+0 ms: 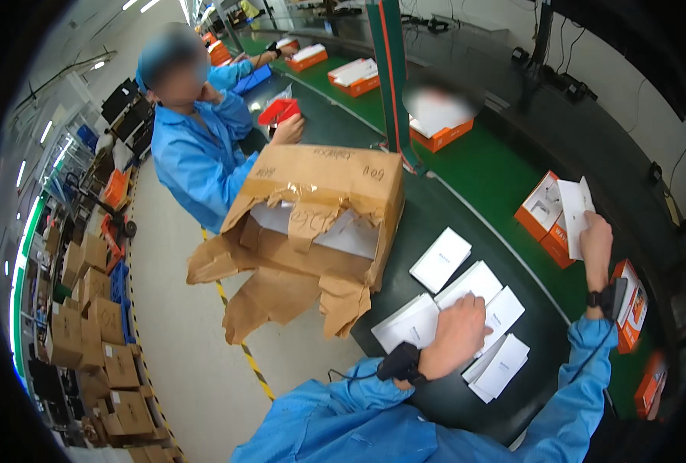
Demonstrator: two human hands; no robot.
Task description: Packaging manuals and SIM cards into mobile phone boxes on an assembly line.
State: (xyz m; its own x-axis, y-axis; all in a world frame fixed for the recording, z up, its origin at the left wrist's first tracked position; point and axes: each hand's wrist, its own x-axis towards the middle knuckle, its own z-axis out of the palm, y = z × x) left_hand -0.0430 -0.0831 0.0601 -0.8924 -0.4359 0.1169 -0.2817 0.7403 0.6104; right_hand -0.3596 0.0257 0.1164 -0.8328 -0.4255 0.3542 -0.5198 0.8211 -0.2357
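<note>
My left hand [457,333] lies flat on a spread of white booklets [483,297] on the dark worktop, fingers together, pressing on them. My right hand [596,245] reaches out to the green conveyor belt [482,166] and grips a white leaflet [574,210], holding it at an open orange box [541,208]. Both arms wear blue sleeves and a dark wrist device.
A torn brown cardboard carton [312,224] with white sheets inside lies on its side at the worktop's left end. More orange boxes [632,305] ride the belt. A co-worker in blue [200,147] handles a red item [277,112]. Stacked cartons [88,324] stand on the floor at left.
</note>
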